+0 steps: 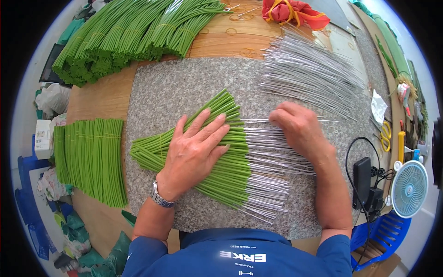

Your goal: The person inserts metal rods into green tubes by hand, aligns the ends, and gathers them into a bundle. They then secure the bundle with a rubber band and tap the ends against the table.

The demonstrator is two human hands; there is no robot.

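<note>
A fan of thin green tubes [229, 152] lies on the grey speckled board, banded near its narrow left end. My left hand [194, 143] rests flat across these tubes with its fingers stretched out. Silvery wires [272, 154] stick out of the tubes' right ends, some farther than others. At the fan's upper right, my right hand [297, 124] is closed in a pinch around thin metal wires, which show on both sides of the fingers. Exactly how many it grips is hidden. Beyond that hand, a loose heap of similar wires [314, 69] is spread on the board.
Large bundles of green tubes [134, 32] fill the far left, and another row [90, 161] lies at left. Rubber bands [249, 52] and a red cloth bundle [295, 13] sit at the back. Yellow scissors [386, 136], black adapters [362, 180] and a small fan [410, 189] are at right.
</note>
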